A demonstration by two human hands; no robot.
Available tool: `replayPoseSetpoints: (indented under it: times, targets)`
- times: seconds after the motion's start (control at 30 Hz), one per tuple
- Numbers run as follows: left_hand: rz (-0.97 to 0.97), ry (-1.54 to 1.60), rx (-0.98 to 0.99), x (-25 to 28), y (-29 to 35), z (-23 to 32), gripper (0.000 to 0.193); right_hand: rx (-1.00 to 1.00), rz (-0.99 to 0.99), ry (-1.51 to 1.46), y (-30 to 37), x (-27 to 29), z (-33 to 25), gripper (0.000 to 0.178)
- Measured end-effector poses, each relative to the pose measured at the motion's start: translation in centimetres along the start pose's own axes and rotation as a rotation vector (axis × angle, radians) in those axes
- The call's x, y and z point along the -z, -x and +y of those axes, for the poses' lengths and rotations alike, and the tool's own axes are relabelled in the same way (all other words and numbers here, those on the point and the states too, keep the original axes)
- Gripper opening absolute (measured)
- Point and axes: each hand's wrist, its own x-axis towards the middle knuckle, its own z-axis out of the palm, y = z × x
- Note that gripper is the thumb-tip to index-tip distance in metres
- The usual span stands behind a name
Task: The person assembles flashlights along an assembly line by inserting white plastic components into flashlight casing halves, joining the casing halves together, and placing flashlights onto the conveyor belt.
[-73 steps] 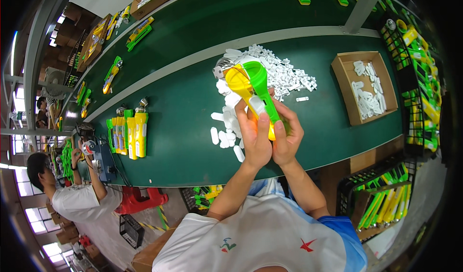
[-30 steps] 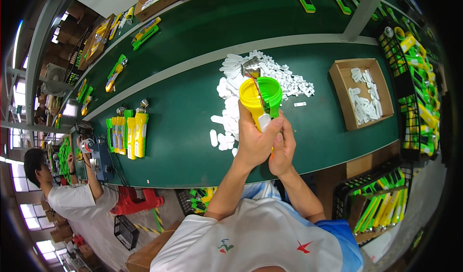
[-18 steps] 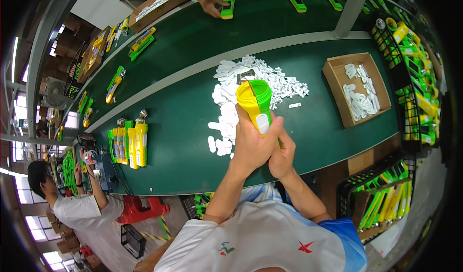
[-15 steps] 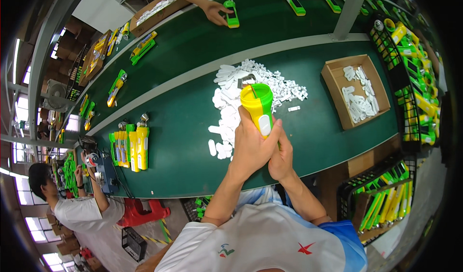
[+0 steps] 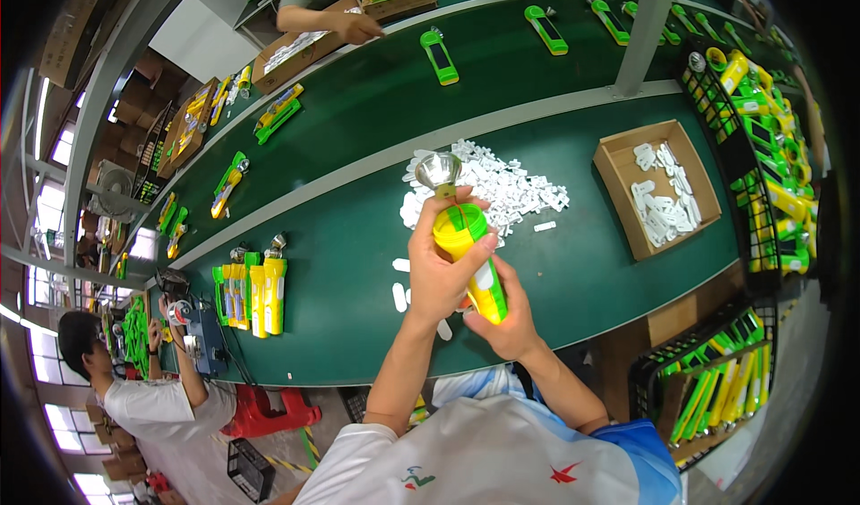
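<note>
Over the near middle of the green bench, my left hand [image 5: 434, 277] wraps around the upper part of a yellow and green flashlight body [image 5: 484, 295]. Its round mouth is uncovered and faces up and away from me. Above that mouth hangs a silver reflector head [image 5: 438, 172], joined to the body by a thin wire; the fingertips of my left hand are close behind its neck. My right hand [image 5: 511, 319] is closed around the lower end of the body. Beyond both hands lies a heap of small white plastic parts [image 5: 511, 183], with a few loose ones near my left wrist.
Several flashlight bodies [image 5: 260, 295] stand in a row at left. A cardboard box [image 5: 618, 209] of white parts and black crates [image 5: 761, 227] of flashlights are at right. Past a metal rail [image 5: 376, 151], flashlights lie on the belt. Co-workers sit at left and across.
The reflector head has come up out from behind the flashlight body, and the body has tilted and lowered. Across the belt, a person's hand has let go of a flashlight and drawn back.
</note>
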Motion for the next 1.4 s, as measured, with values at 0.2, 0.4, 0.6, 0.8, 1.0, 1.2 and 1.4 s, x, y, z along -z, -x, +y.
replayPoseSetpoints:
  times: [0.2,0.4,0.6,0.8,1.0,1.2,1.4]
  targets:
    - [0.242,-0.285,-0.105,-0.4,-0.8,-1.5,0.032,-0.260,0.013,0.089,1.0,-0.6,2.2,0.044]
    - [0.390,-0.244,-0.155,-0.1,-1.2,-2.1,0.035,-0.096,0.054,0.343,0.0,-0.3,0.5,0.042]
    - [0.158,0.123,0.176,0.2,-3.3,-1.3,0.039,-0.279,0.139,-0.031,-0.9,0.6,-0.4,0.037]
    - [-0.003,0.401,0.255,0.1,-4.8,-0.3,0.030,-0.258,0.002,-0.100,-2.6,0.8,-0.4,0.054]
    - [-0.072,0.567,0.313,4.5,-8.6,2.2,0.033,-0.338,0.056,0.518,-3.8,6.5,-0.3,0.024]
    - [-0.101,0.719,0.386,7.8,-9.7,1.0,0.041,-0.117,0.109,1.072,-4.4,9.2,0.8,0.023]
    - [-0.112,0.739,0.373,9.0,-10.0,0.2,0.039,-0.186,-0.168,0.828,-4.8,4.8,1.1,0.029]
